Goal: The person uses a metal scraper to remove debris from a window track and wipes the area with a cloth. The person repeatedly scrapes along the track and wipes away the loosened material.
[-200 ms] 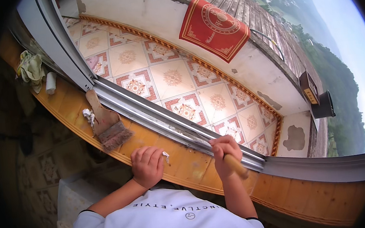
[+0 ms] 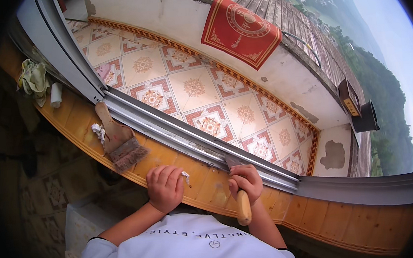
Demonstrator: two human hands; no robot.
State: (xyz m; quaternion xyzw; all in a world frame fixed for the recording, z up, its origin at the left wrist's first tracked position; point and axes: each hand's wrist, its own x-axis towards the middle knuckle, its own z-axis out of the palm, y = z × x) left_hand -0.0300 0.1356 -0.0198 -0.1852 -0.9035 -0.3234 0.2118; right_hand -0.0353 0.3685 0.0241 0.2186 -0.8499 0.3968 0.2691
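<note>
My right hand (image 2: 247, 181) is wrapped round the wooden handle (image 2: 243, 207) of a scraper. Its flat metal blade (image 2: 232, 161) reaches into the grooves of the silver sliding-window track (image 2: 188, 147). Curled closed, my left hand (image 2: 165, 186) rests at the near edge of the wooden sill (image 2: 210, 179), with a scrap of crumpled white tissue (image 2: 185, 176) poking out beside the thumb and forefinger. Left of that hand lies a wide wooden-handled brush (image 2: 120, 138) with worn bristles, next to another crumpled white tissue (image 2: 99, 131).
At the sill's far left are a pale green cloth (image 2: 34, 79) and a white roll (image 2: 56, 95). A window frame (image 2: 59, 48) rises there. Beyond the track lie a patterned tile floor (image 2: 193, 87), a low wall with a red mat (image 2: 242, 31), and a black bucket (image 2: 366, 117).
My right hand has shifted slightly left and toward me. The scraper's handle has swung from pointing right to pointing toward my body, and its blade shows more. My left hand has hardly moved.
</note>
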